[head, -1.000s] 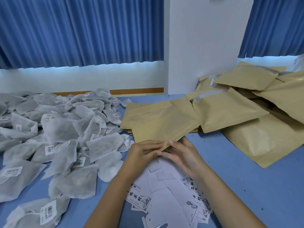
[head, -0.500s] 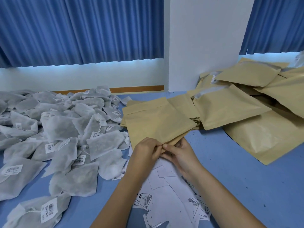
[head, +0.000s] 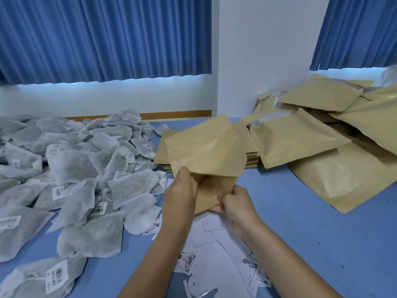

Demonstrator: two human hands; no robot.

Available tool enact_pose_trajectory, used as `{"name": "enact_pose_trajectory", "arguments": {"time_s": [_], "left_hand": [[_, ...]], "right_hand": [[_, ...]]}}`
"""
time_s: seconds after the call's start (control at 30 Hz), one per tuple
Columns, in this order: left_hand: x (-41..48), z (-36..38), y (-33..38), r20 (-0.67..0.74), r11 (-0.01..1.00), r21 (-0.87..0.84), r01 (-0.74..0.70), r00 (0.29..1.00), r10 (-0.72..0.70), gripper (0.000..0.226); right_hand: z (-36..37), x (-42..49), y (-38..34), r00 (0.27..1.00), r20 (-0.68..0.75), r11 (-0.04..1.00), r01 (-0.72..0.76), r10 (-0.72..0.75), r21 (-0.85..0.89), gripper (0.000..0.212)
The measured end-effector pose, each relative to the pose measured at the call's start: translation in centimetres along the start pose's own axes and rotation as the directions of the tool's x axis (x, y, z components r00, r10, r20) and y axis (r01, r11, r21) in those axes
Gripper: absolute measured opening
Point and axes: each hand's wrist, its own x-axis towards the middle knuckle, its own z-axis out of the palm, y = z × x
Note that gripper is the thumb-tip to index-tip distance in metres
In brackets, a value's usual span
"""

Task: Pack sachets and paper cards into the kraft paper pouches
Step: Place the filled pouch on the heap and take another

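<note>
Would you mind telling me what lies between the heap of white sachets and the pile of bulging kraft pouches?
The head view shows a stack of flat pouches there, with the held pouch in front of it.

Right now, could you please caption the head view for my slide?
Left hand and right hand hold one kraft pouch above scattered paper cards, flanked by heaped sachets and piled pouches.

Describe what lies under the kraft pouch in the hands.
Under the kraft pouch: paper cards at its near end, a flat pouch stack at its far end. The table directly below is hidden.
</note>
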Motion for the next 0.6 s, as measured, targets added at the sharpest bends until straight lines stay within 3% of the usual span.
{"name": "enact_pose_trajectory", "arguments": {"time_s": [0.07,0.13,0.2,0.27,0.37,0.43,0.47,0.53,0.57,0.6], "left_hand": [[-0.4,-0.2,-0.2,0.031,0.971,0.172,-0.166,0.986,0.164,0.021],[-0.9,0.3,0.2,0.253,0.949,0.236,-0.211,0.956,0.149,0.035],[-1.2,0.8,0.5,0.34,0.922,0.246,-0.298,0.918,0.206,0.039],[-1.0,0.5,0.9,0.245,0.93,0.137,-0.342,0.921,0.303,0.052],[0.4,-1.4,0.7,-0.106,0.923,-0.03,-0.384,0.919,0.379,0.051],[1.2,-2.8,-0.3,-0.145,0.837,-0.004,-0.548,0.828,0.542,0.051],[1.7,-3.5,-1.0,-0.061,0.797,-0.067,-0.601,0.799,0.598,0.05],[2.4,-4.5,-2.3,0.189,0.86,-0.239,-0.45,0.847,0.496,0.041],[2.6,-4.6,-3.4,0.27,0.923,-0.209,-0.322,0.888,0.371,0.043],[2.8,-4.4,-4.6,0.301,0.979,-0.039,-0.202,0.931,0.204,0.051]], "right_hand": [[-0.1,0.1,0.0,1.0,-0.014,0.998,0.025,-0.025,-0.051,0.023],[-0.2,0.0,-0.1,0.999,0.015,0.999,0.03,-0.029,-0.037,0.012],[-0.5,0.1,0.0,1.0,0.024,1.0,0.016,-0.016,0.009,0.013],[-0.8,0.5,-0.2,1.0,-0.015,1.0,0.013,-0.012,0.015,0.019],[-1.6,0.9,-0.4,0.999,-0.046,0.999,0.001,-0.003,-0.038,0.028],[-1.9,1.1,-0.6,0.999,-0.037,1.0,0.0,-0.001,-0.028,0.026],[-1.9,1.2,-0.9,0.999,-0.043,1.0,0.01,-0.01,0.001,0.026],[-2.2,1.5,-1.7,0.996,-0.085,0.994,0.031,-0.023,0.103,0.029],[-2.4,1.6,-2.0,0.995,-0.099,0.985,0.034,-0.017,0.169,0.029],[-2.8,1.7,-2.2,0.994,-0.106,0.973,0.034,-0.01,0.23,0.028]]}}
